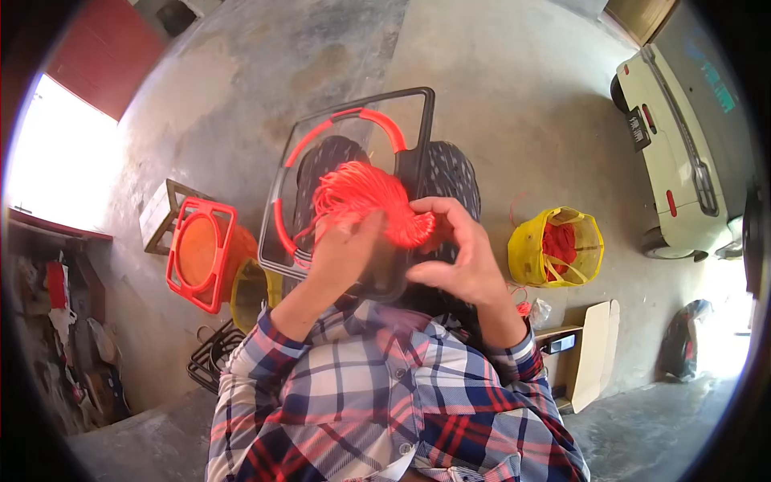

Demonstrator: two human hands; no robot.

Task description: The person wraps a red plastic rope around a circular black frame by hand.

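a bundle of bright red cord (365,193) is made up of many thin, glossy strands, fanned out at the upper left and gathered more tightly at the right. it is held over a black frame (411,170) with rounded corners, by which red curved segments (385,128) are enclosed in a broken ring. the frame is set slightly askew across the lap (458,177), its lower part partly hidden.

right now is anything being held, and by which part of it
Seemingly the red cord bundle, at its near side by the left hand, though the grip is hidden; the right hand curves open at its right end.
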